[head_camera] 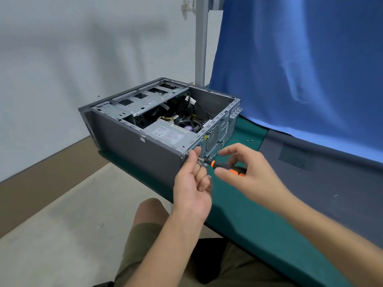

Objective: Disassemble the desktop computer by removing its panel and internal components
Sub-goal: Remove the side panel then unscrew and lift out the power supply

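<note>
Close in, over the green worktop (248, 224), the right hand (250, 172) has its grip around the handle of an orange-and-black screwdriver (220, 165). The left hand (192, 183) has its grip pinched, thumb and forefinger, on what looks like the tool's thin metal shaft at the near rear corner of the computer (143, 143). The computer lies on its side on the worktop with its top open and insides showing, its grey panel (331, 183) flat to the right and a blue cloth (290, 59) hanging behind.
</note>
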